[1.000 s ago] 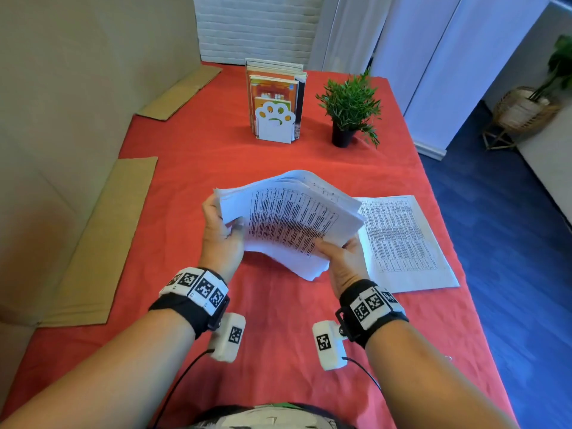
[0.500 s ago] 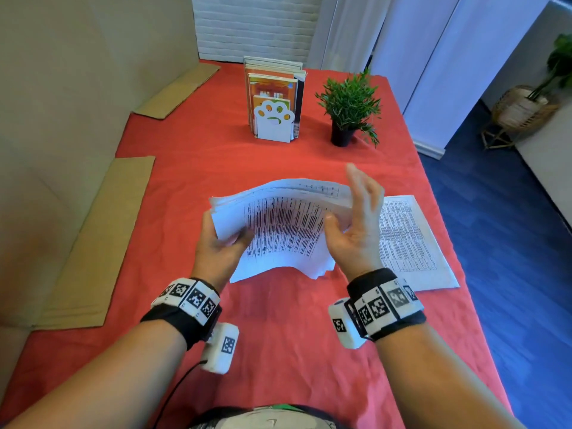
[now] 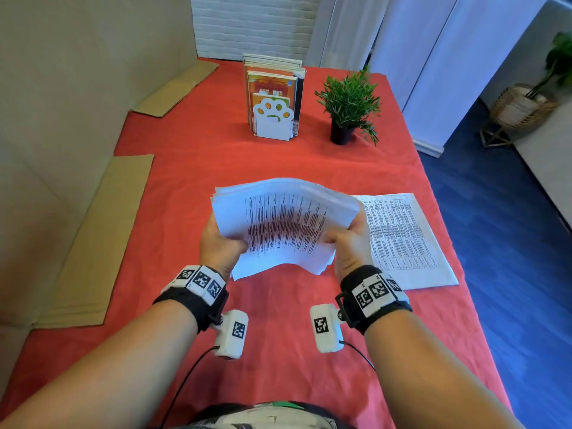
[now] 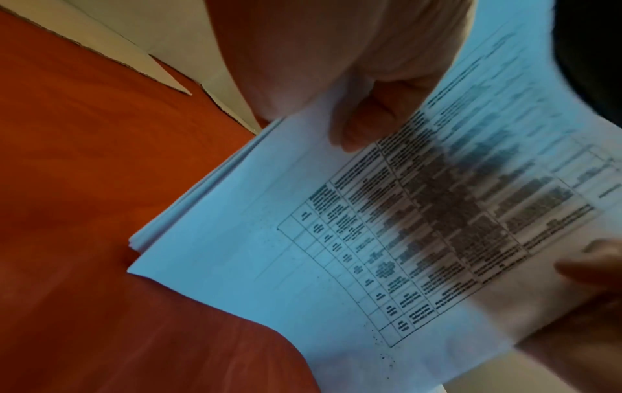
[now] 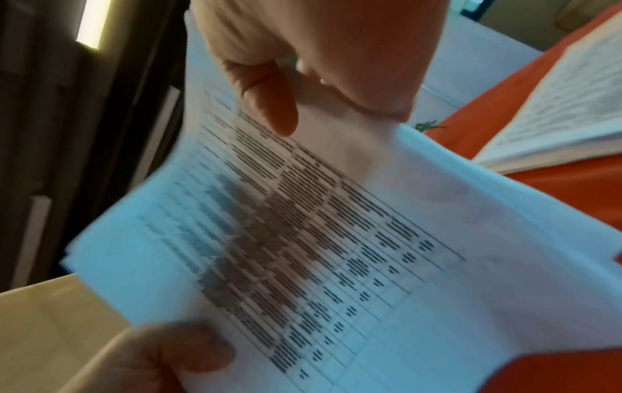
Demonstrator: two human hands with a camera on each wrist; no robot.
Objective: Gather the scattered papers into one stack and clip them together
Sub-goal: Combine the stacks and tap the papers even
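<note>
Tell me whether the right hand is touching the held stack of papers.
Touching. The right wrist view shows the right hand with its thumb pressed on the stack of papers.

We have open red tabletop point(image 3: 192, 187) near us and to the left of our hands, out to the cardboard sheet point(image 3: 102, 239) lying flat along the left edge. On the right, a second pile of printed sheets point(image 3: 402, 239) lies just beside our right hand point(image 3: 351, 243). Far across stand the book holder point(image 3: 272, 100) and potted plant point(image 3: 348, 103), with a clear gap between them.
</note>
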